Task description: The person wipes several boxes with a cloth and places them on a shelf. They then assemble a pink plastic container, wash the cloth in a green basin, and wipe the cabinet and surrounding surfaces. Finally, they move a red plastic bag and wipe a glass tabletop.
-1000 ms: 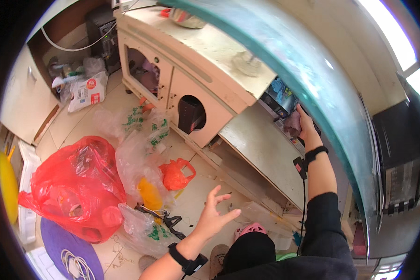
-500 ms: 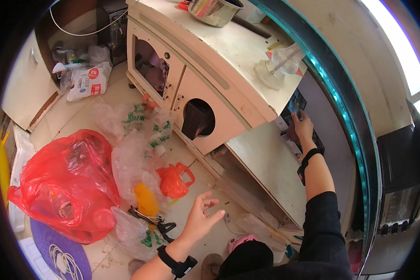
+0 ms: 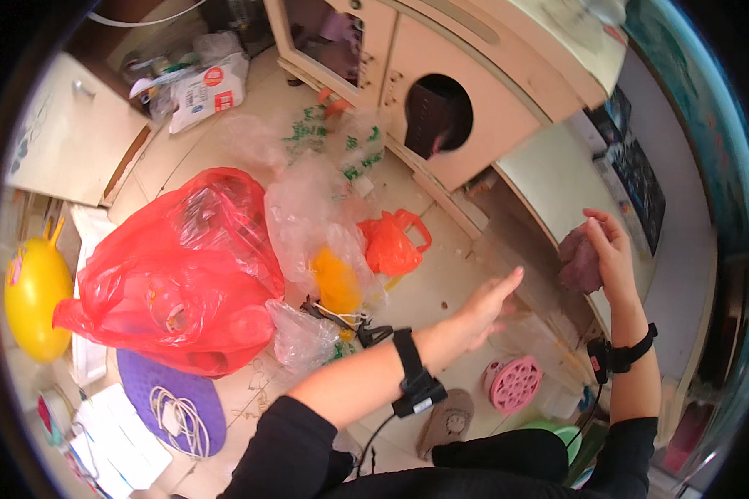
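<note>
Head view: noted red bag [image 3: 166,258] at far left; left hand [image 3: 472,322] empty, fingers loosely spread; purplish cloth [image 3: 579,264] pinched in fingers of right hand [image 3: 617,258] near shelf [image 3: 549,175]. Apparently picked up, not yet set down; dark boxes [image 3: 638,191] untouched.

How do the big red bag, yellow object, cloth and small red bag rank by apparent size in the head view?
Big red bag
Yellow object
Cloth and small red bag: too alike to rank

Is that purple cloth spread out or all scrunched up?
Scrunched up: the cloth is a crumpled wad in the right hand.
</note>
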Demonstrator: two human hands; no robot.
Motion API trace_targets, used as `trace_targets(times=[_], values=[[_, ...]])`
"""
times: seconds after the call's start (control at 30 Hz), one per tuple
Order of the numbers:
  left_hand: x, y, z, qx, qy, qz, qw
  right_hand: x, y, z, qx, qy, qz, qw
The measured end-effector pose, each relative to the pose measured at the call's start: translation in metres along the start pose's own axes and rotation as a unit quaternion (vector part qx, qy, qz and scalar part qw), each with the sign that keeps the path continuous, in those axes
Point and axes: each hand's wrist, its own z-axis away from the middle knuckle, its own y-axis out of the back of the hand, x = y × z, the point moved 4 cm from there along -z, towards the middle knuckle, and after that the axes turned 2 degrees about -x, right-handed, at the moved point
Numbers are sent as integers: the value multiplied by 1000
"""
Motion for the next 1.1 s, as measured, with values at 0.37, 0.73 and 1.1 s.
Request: trace_targets(times=[0.37,0.73,1.1], values=[[-19,91,10,147,-11,-268,952,103,0,184,-141,-284,209,925],[-146,57,-13,66,186,-247,949,325,13,292,-138,-373,188,898],[-255,44,-86,76,208,-344,912,277,-5,335,-21,-404,-104,909]])
